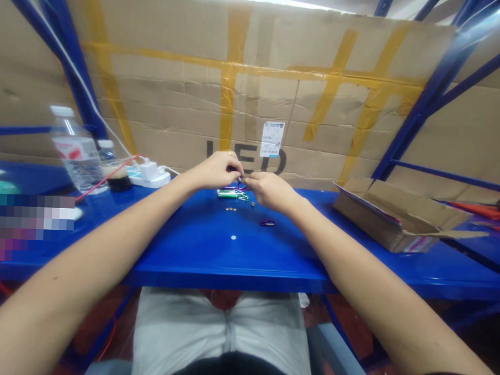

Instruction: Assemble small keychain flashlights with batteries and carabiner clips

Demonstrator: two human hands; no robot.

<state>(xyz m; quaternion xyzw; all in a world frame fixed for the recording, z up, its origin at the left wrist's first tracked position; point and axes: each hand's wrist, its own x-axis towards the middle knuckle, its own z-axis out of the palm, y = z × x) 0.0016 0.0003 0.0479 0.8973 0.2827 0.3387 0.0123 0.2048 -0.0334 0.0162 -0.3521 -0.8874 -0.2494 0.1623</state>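
My left hand (218, 170) is closed, with its thumb and fingers pinched around a small dark purple piece that they mostly hide. Fingertips of my right hand (271, 189) are pressed together right beside it, almost touching the left; what they pinch is too small to make out. Below the hands lies a cluster of thin green and silver metal pieces (232, 194). A purple carabiner-like piece (267, 223) lies to the right, with a tiny metal part (253, 204) above it. Several small silver discs (231, 209) sit in a row, and one disc (233, 237) lies nearer me.
An open cardboard box (387, 218) stands at the right on the blue table (214, 258). At the left are a water bottle (79, 158), a cup of dark liquid (118, 179) and a white power strip (153, 179). A large cardboard sheet (174, 107) rises behind.
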